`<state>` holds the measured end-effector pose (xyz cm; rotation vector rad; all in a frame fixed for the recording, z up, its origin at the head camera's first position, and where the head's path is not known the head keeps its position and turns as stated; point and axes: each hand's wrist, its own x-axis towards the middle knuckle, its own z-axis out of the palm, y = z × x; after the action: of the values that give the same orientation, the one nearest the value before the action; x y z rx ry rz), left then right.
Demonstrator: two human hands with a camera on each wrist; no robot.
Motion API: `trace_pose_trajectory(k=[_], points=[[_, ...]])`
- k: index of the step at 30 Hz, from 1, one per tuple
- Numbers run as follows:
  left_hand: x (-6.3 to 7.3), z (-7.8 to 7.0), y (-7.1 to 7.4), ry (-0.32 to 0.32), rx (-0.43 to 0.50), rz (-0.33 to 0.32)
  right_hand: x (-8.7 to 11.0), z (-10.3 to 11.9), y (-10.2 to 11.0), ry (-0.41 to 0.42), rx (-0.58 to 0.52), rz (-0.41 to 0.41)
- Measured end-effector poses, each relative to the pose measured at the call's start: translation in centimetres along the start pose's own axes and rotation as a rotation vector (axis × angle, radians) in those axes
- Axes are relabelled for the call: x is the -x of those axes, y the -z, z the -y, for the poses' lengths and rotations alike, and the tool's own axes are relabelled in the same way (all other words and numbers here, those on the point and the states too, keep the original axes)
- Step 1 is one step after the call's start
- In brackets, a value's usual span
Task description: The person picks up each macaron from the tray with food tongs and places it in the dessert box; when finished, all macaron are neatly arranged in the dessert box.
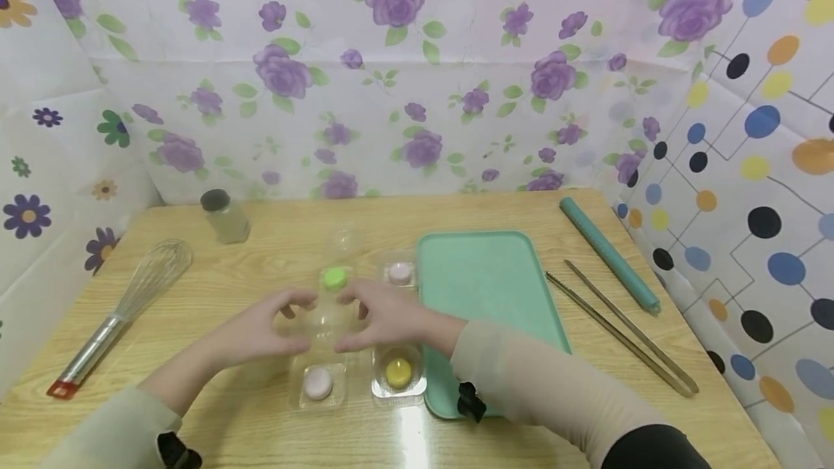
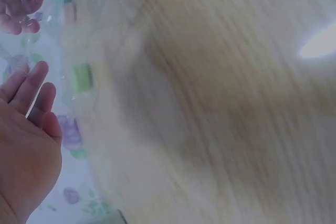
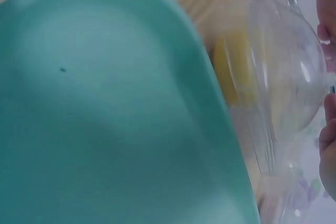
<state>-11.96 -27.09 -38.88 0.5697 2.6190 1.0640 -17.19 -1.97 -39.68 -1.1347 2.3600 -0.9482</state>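
Both hands hover in the head view over small clear plastic boxes, facing each other across a gap. My left hand (image 1: pixel 270 326) has loosely bent fingers and its thumb apart from them, holding nothing. Opposite it, my right hand (image 1: pixel 387 313) is also spread, with nothing between thumb and fingers. Under the gap lies clear plastic (image 1: pixel 323 320). A round pink piece (image 1: pixel 318 383) sits in the near left box, and a yellow piece (image 1: pixel 399 373) in the near right one. Beyond the fingers are a green piece (image 1: pixel 335 279) and a pale lilac piece (image 1: pixel 400 273). A clear dome (image 3: pixel 299 72) stands beside the yellow piece.
A green tray (image 1: pixel 478 273) lies under my right forearm. Right of it are metal tongs (image 1: pixel 622 331) and a teal rolling pin (image 1: pixel 609 254). A whisk (image 1: pixel 124 313) lies at the left, with a dark-capped jar (image 1: pixel 226 217) behind. Patterned sheets enclose the wooden table.
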Motion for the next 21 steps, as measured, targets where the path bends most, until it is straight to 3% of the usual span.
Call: trace_pose_trajectory(k=[5,8,13,21], points=[[1.3,0.4,-0.9,-0.005,-0.036,-0.033,-0.1,0.5,-1.2,0.041,0.095,0.052],[1.8,0.5,-1.6,-0.018,-0.060,-0.053,-0.2,0.7,-1.8,0.058,0.151,0.043],[1.9,0.4,-2.1,-0.052,-0.140,-0.094,0.0,1.0,-2.0,0.066,0.192,0.025],[2.4,0.7,-2.7,-0.113,-0.254,-0.122,0.5,1.5,-2.8,0.110,0.412,0.055]])
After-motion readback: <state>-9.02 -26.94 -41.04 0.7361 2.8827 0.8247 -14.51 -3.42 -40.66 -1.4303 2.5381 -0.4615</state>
